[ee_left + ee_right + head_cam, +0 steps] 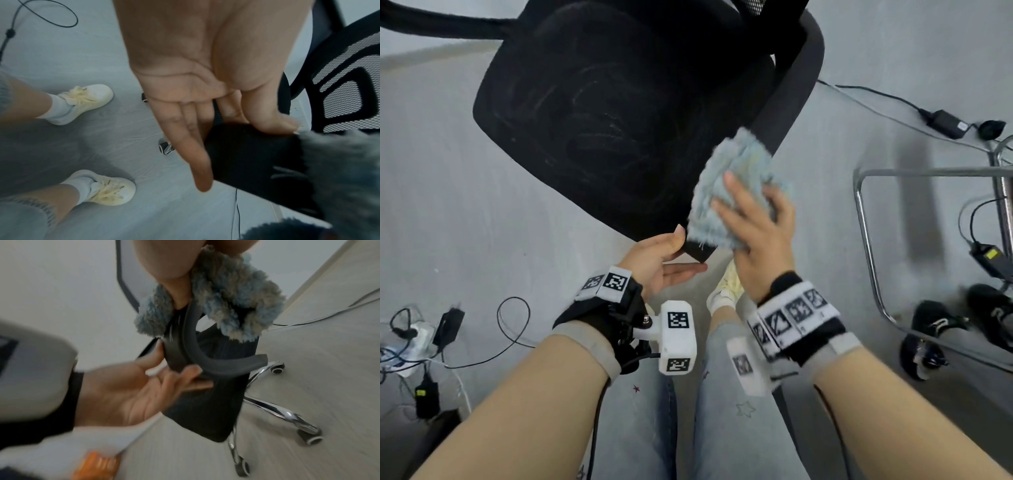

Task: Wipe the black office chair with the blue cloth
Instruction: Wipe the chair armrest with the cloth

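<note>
**Now wiping the armrest, chair free to roll**

Easily pushed off course: castors point(312, 437) under a chrome base, so a hard stroke could swing the black office chair point(599, 113) away or strip the blue cloth point(736, 192) from the armrest point(787, 102). Right hand point(756, 222) wrapped over the shaggy, pale blue cloth on the armrest's near end. Left hand point(657, 257) wide, fingers straight, thumb steadying the armrest tip. Seat dark, faintly streaked.

- The chair point(599, 113) is black, with a padded seat, a mesh back and a curved armrest point(787, 96).
- The cloth point(732, 178) is fluffy and light blue, draped over the armrest's front end.
</note>
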The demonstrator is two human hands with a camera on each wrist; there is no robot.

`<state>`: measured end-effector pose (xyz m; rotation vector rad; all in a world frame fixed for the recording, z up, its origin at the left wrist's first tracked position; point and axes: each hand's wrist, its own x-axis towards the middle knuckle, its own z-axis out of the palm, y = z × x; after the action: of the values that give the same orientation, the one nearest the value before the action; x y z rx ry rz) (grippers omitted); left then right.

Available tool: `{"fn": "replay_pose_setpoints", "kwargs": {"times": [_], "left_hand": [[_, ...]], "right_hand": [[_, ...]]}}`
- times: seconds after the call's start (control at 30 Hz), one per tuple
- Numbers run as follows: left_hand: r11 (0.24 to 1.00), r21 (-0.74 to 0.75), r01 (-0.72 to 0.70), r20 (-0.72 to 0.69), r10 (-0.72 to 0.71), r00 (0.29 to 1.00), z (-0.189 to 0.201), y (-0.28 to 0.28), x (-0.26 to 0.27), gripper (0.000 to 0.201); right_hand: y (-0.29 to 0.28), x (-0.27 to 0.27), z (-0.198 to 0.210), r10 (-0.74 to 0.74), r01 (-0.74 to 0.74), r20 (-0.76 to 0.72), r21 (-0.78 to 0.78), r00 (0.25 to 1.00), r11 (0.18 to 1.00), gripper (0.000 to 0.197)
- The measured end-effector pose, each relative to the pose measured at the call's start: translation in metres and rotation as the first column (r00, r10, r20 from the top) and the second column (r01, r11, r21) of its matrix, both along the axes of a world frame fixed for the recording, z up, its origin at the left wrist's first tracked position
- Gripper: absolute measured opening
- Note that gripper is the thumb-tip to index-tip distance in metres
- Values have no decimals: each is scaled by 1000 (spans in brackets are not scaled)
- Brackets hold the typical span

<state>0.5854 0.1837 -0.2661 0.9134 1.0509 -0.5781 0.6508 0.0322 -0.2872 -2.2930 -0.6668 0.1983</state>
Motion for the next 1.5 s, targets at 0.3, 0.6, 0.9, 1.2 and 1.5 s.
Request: {"fn": "replay_pose_setpoints", "kwargs": {"times": [0.3, 0.6, 0.9, 1.2, 1.5], "left_hand": [[998, -14, 54, 55, -53, 997, 3, -14, 8, 56], [988, -96, 123, 116, -111, 987, 2, -22, 23, 73], [975, -61, 212, 130, -203, 971, 2, -25, 37, 75], [974, -87, 210, 106, -201, 974, -2, -24, 41, 69], [976, -43, 212, 79, -208, 975, -1, -26, 48, 69]], "right_hand": [[-8, 67, 7, -86, 93, 76, -89, 993, 992, 49], [-44, 2, -13, 270, -251, 225, -108, 936, 962, 26], [-17, 38, -5, -1, 12, 164, -64, 986, 998, 42], [-46, 22, -5, 67, -72, 167, 24, 984, 997, 42], [-21, 35, 2, -2, 2, 14, -10, 1000, 1000, 44]]}}
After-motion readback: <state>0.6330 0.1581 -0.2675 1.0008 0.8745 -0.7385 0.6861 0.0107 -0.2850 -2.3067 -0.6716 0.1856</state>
